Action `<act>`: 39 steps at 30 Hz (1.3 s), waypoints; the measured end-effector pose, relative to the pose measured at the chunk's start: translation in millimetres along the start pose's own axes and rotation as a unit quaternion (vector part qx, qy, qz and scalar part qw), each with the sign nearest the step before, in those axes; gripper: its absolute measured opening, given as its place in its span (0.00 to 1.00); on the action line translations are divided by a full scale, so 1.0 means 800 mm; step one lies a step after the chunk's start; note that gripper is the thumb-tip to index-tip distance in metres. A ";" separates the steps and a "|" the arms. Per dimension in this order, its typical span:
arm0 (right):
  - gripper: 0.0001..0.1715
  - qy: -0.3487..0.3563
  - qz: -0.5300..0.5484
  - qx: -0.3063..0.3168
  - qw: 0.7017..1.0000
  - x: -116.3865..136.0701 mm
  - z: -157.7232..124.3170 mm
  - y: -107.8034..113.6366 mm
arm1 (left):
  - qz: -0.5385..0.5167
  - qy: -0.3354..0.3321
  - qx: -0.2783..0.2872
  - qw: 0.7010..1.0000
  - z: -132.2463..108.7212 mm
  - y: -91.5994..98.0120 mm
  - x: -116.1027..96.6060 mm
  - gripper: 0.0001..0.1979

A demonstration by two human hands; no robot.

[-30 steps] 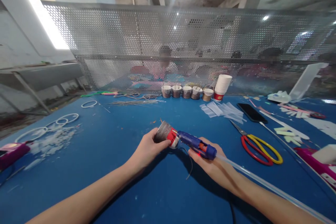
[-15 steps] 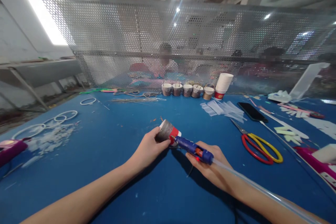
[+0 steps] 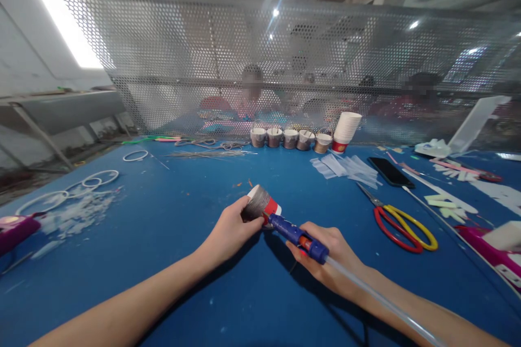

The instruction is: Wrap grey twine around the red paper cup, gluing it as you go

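My left hand point(image 3: 234, 227) grips a small paper cup point(image 3: 259, 203), tilted on its side, with grey wrapping around part of it and red and white showing below. In my right hand point(image 3: 329, 252) is a blue glue gun point(image 3: 291, 230), a long clear glue stick point(image 3: 374, 293) trailing from its back end. The gun's nozzle points at the red part of the cup, close to my left thumb; whether it touches is hard to tell. A small red light glows under the gun. Both hands are over the middle of the blue table point(image 3: 179, 227).
Several wrapped cups point(image 3: 290, 139) line the back beside a stack of paper cups point(image 3: 347, 127). Right of me lie translucent strips point(image 3: 345, 168), a phone point(image 3: 391, 172) and scissors point(image 3: 401, 227). White rings point(image 3: 100, 178) are at left. A perforated metal screen point(image 3: 171, 59) stands behind.
The glue gun and my right hand have shifted slightly left and down, and the trailing glue stick has swung lower. My left hand keeps hold of the cup in nearly the same place.
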State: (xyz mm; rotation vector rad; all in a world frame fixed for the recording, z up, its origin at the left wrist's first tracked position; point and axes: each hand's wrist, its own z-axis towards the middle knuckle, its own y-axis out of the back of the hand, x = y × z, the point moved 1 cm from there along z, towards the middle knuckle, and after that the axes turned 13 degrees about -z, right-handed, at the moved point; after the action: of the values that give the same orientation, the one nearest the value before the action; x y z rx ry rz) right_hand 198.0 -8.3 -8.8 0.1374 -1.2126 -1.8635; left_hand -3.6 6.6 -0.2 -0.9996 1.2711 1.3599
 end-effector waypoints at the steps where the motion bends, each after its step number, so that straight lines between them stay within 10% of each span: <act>1: 0.11 0.001 0.000 0.005 1.000 0.000 0.000 0.001 | 0.001 0.001 -0.001 1.000 0.000 0.000 -0.001 0.06; 30: 0.11 -0.013 -0.008 0.002 1.000 0.003 0.000 -0.003 | -0.043 0.016 0.023 0.999 0.005 0.005 0.008 0.08; 39: 0.16 -0.145 0.030 -0.016 0.989 -0.005 0.008 0.010 | -0.084 0.021 0.035 0.996 0.005 0.007 0.007 0.08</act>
State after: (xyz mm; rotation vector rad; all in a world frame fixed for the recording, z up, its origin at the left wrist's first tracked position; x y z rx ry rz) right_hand 202.1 -2.2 -0.7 -0.1919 -1.3647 -1.8934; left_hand -9.6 11.4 -4.1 -1.0670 1.2288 1.1623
